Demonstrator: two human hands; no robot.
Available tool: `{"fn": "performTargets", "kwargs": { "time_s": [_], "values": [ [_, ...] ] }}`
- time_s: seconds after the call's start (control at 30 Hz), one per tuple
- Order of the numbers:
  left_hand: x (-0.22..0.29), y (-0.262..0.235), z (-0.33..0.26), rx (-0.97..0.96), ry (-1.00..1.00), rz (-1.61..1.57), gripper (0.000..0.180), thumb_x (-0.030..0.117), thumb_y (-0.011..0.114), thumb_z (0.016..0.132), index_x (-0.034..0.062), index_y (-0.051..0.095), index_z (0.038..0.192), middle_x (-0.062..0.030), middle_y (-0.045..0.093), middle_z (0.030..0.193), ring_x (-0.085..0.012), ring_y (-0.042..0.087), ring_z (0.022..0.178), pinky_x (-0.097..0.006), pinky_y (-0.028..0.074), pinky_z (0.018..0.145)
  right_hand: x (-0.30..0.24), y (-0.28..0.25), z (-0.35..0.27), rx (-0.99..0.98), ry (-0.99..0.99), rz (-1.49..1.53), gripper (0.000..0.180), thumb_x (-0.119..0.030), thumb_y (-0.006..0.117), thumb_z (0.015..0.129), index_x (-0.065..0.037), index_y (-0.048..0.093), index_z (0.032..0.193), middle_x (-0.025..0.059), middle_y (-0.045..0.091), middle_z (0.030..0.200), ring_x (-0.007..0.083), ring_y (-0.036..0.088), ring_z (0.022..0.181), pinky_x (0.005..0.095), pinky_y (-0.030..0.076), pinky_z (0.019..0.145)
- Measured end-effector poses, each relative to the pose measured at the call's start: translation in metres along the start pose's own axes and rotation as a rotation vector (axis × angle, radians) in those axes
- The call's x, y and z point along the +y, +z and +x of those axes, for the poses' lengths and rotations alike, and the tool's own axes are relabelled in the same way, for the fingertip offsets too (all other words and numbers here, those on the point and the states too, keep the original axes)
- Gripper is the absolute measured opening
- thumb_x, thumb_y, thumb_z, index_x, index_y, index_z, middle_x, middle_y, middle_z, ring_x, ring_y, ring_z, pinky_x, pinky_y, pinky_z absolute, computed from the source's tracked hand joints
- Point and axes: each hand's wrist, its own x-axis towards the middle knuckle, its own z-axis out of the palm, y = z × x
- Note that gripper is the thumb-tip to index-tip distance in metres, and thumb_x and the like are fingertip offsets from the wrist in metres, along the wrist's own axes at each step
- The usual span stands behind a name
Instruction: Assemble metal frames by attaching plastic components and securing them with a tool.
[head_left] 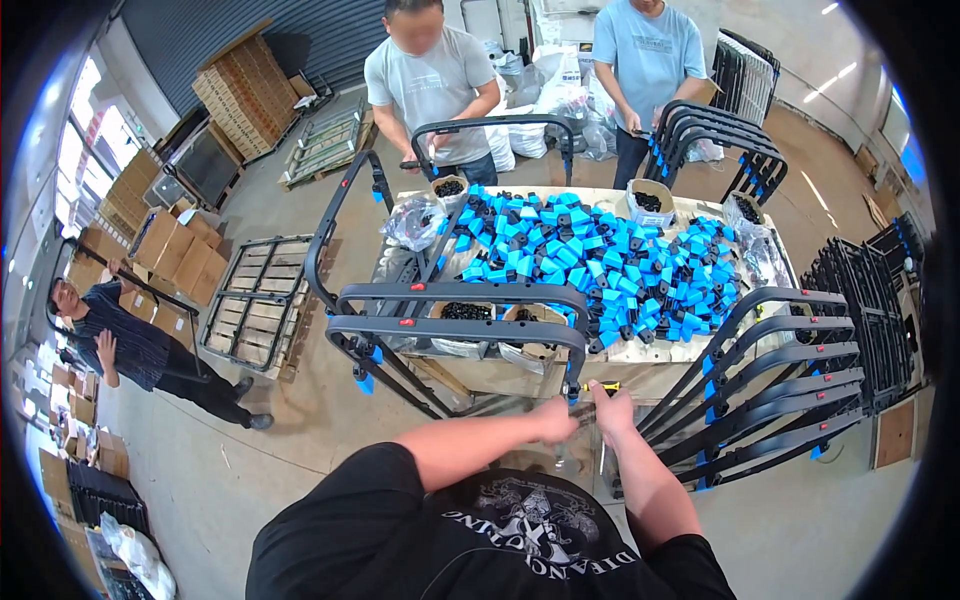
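Blurring makes the L hand (553, 421) hard to read: it's just below the R leg of the nearest curved black metal tube frame (455, 327), but can't tell if its grip is together or apart, or if it's touching. R hand (613, 408) has its grip clamped on a small yellow-and-black handheld tool (605, 386), which is right beside that leg's lower end; most of the tool is hidden by the fist, & tip contact is unclear. Nearest frame stands at the near edge of the pale-topped bench (655, 352), w/ a 2nd similar frame right behind; their crossbars cut across the view of the white sacks of small black parts (467, 312). Heap of blue-and-black plastic pcs (600, 260) covers most of the bench's middle, incl. a lot of its top. Crumpled clear plastic bag (413, 222) on the far L, contents hard to make out. To the R, a row of standing black tube frames (800, 352) crowds the near R side & hides that bench corner. Across: co-worker in pale grey T-shirt (435, 95) & co-worker in light blue T-shirt (650, 55), heads partly cut off by top edge. Far L: person in dark shirt (130, 335), nr brown cardboard boxes (180, 250).
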Motion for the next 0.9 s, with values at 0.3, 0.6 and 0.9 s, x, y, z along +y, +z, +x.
{"fn": "performTargets", "kwargs": {
  "time_s": [0.3, 0.6, 0.9],
  "values": [
    [-0.027, 0.037, 0.011, 0.404, 0.040, 0.248, 0.048, 0.024, 0.066, 0.086, -0.0143, 0.052, 0.112, -0.0326, 0.069, 0.094, -0.0447, 0.070, 0.091, -0.052, 0.055, 0.081, 0.016, 0.005, 0.005, -0.082, -0.007, 0.069, 0.050, -0.036, 0.081, 0.085, 0.008, 0.059, 0.092, 0.0137, 0.066, 0.082, 0.0176, 0.058, 0.072, 0.0382, 0.050, 0.066],
    [-0.036, 0.043, 0.025, 0.436, 0.165, 0.172, 0.034, 0.024, 0.065, 0.085, -0.0096, 0.062, 0.093, -0.0304, 0.069, 0.086, -0.0465, 0.069, 0.087, -0.052, 0.055, 0.079, 0.027, 0.012, 0.013, -0.027, -0.140, -0.038, 0.066, -0.048, 0.079, 0.083, 0.011, 0.059, 0.103, 0.0285, 0.070, 0.096, 0.0369, 0.071, 0.090, 0.0438, 0.054, 0.080],
    [-0.024, 0.017, 0.022, 0.165, 0.048, -0.014, 0.027, 0.022, 0.062, 0.084, -0.0043, 0.060, 0.078, -0.0302, 0.068, 0.081, -0.0461, 0.070, 0.082, -0.051, 0.054, 0.073, 0.021, 0.006, 0.009, -0.039, -0.025, -0.121, 0.048, -0.038, 0.078, 0.087, 0.004, 0.060, 0.102, 0.0119, 0.068, 0.087, 0.0197, 0.064, 0.075, 0.0363, 0.053, 0.067]
  ]
}}
